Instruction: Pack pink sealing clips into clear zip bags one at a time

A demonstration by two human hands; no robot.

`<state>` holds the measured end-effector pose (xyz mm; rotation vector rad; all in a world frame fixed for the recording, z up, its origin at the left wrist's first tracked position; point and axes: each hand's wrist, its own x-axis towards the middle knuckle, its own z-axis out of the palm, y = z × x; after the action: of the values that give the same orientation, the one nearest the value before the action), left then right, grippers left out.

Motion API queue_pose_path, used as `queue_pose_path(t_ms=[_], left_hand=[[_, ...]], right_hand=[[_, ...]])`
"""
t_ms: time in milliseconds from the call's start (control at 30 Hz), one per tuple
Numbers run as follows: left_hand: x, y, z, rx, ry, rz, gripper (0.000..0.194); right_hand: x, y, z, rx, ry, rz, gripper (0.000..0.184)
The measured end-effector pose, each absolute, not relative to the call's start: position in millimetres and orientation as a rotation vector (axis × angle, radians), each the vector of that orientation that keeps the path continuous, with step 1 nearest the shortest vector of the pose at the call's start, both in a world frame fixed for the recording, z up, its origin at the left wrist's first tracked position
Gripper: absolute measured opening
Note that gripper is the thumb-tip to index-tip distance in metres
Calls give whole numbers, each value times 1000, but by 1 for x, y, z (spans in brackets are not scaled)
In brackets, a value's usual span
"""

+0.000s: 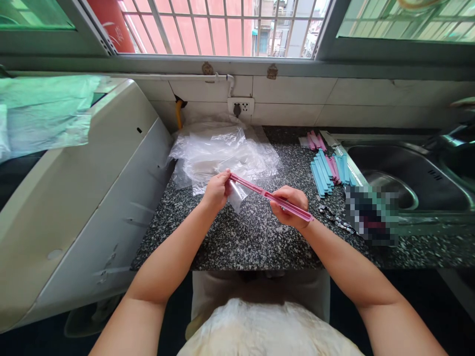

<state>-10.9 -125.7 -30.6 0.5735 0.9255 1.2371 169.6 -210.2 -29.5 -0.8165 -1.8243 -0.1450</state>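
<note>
A long pink plastic bag clip (252, 185) is spread open at its hinge and slants above the counter. My left hand (217, 190) pinches its far left end. My right hand (290, 204) is wrapped round the wider, channelled right half. Beneath the left end hangs a corner of clear plastic (237, 194); I cannot tell if my left fingers hold it too. Just behind my left hand lies a loose pile of clear plastic bags (222, 148). To the right of my right hand are blue clips (322, 173) and pink clips (333, 169) in small groups.
A metal sink (401, 153) is set into the speckled counter (237, 242) on the right. Beside it lie a blurred dark object (371, 215) and a shiny metal chain-like strip (336, 220). A large white appliance (122, 148) borders the left. A wall socket (241, 106) sits behind.
</note>
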Motion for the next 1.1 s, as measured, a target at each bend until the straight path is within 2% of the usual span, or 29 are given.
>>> queue_pose_path(t_ms=[533,800,1100], left_hand=[[-12,-132,-26,825,959,1182,34],[-10,-136,-25,928,921,1195,35],[-10,-139,-25,985,889,1207,35]], right_hand=[[172,-205,-34,-787,-1900,-226,14],[171,-199,-40,-860,-1899,-265,21],[170,-200,-42,-850,-1866,-225,20]])
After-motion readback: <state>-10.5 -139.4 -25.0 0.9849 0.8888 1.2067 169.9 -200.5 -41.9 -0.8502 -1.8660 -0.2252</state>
